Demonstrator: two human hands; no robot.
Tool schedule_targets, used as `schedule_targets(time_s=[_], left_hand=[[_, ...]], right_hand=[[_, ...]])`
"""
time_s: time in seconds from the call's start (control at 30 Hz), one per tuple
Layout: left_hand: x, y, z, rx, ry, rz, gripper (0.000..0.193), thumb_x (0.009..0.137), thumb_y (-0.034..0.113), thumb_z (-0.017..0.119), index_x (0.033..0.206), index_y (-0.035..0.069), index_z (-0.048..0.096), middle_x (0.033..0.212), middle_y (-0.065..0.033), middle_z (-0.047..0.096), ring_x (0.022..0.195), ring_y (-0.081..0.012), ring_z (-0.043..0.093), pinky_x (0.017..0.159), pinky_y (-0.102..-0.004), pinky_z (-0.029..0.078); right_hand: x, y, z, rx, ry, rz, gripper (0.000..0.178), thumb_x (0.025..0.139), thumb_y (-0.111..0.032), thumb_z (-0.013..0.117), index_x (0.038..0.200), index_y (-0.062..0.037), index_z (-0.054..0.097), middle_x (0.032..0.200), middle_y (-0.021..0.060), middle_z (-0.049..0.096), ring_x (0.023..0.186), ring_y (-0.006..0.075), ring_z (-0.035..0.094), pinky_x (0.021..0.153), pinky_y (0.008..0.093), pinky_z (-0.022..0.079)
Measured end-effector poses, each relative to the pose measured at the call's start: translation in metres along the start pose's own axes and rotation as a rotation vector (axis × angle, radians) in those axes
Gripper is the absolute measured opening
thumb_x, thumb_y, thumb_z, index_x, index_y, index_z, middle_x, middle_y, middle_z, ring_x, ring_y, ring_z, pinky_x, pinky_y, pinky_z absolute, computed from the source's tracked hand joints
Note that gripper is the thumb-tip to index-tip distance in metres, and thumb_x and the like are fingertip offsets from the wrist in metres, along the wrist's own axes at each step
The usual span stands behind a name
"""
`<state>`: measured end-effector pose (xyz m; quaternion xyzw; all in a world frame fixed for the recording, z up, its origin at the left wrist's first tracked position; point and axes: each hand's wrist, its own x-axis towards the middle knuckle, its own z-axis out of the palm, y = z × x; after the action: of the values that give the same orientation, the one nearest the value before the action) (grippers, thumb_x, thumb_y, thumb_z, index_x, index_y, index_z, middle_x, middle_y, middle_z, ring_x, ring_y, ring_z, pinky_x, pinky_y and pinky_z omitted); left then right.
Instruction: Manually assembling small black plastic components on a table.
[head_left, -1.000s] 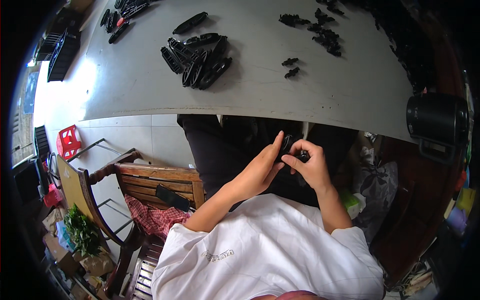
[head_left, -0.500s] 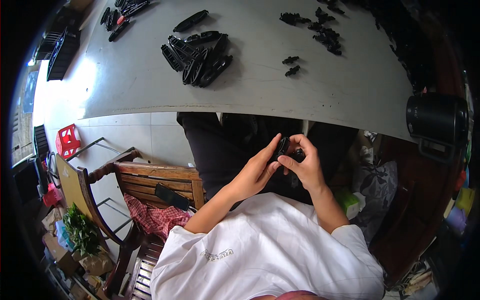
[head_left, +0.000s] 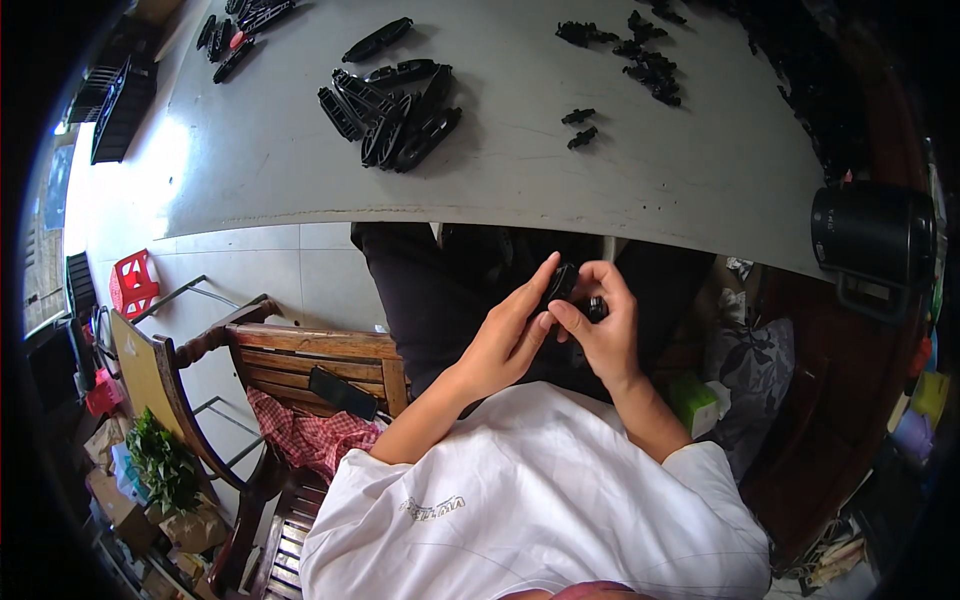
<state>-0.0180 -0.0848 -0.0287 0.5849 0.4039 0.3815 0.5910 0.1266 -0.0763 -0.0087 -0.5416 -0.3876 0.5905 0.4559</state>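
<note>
Over my lap, just off the table's near edge, both hands meet around black plastic parts. My left hand (head_left: 505, 340) has its fingers closed along a long, rounded black plastic part (head_left: 563, 284), which stands upright against them. Beside it, my right hand (head_left: 610, 335) pinches a small black plastic piece (head_left: 597, 309) between curled fingers and thumb. The right thumb tip comes close to the left thumb. On the table lie a pile of long, hollow black plastic parts (head_left: 380, 125) and two small black pieces (head_left: 580, 138).
The grey table (head_left: 500, 190) spans the top. Small black pieces (head_left: 650, 75) lie clustered far right; more long parts (head_left: 232, 60) sit far left. A black vessel with a handle (head_left: 870, 240) stands at the right. A wooden bench (head_left: 320, 345) holding a phone (head_left: 342, 393) is at left.
The hands have shifted slightly upward and the right thumb has moved nearer the long part. Both hands still hold their pieces. The whole view has moved a little.
</note>
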Motion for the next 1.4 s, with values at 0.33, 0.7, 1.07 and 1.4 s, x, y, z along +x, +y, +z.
schedule_targets(time_s=[0.33,0.7,1.07,1.4], left_hand=[[0.024,0.01,-0.03,0.625,0.009,0.224,0.054,0.074,0.001,0.062,0.126,0.003,0.051,0.097,-0.0151,0.056,0.088,-0.0311,0.055,0.076,-0.0375,0.047],[0.081,0.023,-0.086,1.412,0.651,0.114,0.035,0.072,0.008,0.068,0.104,0.008,0.053,0.1,-0.0071,0.052,0.092,-0.0257,0.051,0.075,-0.0361,0.043],[0.072,0.022,-0.064,0.299,0.398,0.036,0.039,0.077,0.001,0.069,0.112,0.002,0.052,0.083,-0.0048,0.055,0.073,-0.0137,0.059,0.063,-0.0244,0.045],[0.069,0.025,-0.045,0.265,0.057,0.202,0.063,0.089,0.003,0.05,0.143,-0.002,0.018,0.134,-0.0243,0.041,0.126,-0.032,0.041,0.102,-0.0342,0.032]], right_hand=[[0.024,0.019,-0.021,-0.483,-0.211,-0.249,0.021,0.078,-0.011,0.071,0.091,0.0006,0.06,0.08,0.0079,0.061,0.071,0.0189,0.061,0.065,0.0277,0.049],[0.118,-0.041,-0.001,-0.998,0.116,-0.605,0.019,0.077,-0.014,0.07,0.086,-0.0053,0.056,0.063,0.0063,0.055,0.06,0.0238,0.057,0.052,0.0347,0.044],[0.089,-0.045,-0.013,0.061,-0.268,0.096,0.009,0.084,-0.008,0.061,0.091,-0.0032,0.056,0.083,0.0089,0.066,0.063,0.0132,0.064,0.054,0.0202,0.048],[0.07,-0.049,0.0,-0.373,-0.308,-0.246,0.011,0.083,0.006,0.054,0.093,0.0022,0.058,0.082,0.0026,0.056,0.067,0.0073,0.058,0.055,0.0199,0.048]])
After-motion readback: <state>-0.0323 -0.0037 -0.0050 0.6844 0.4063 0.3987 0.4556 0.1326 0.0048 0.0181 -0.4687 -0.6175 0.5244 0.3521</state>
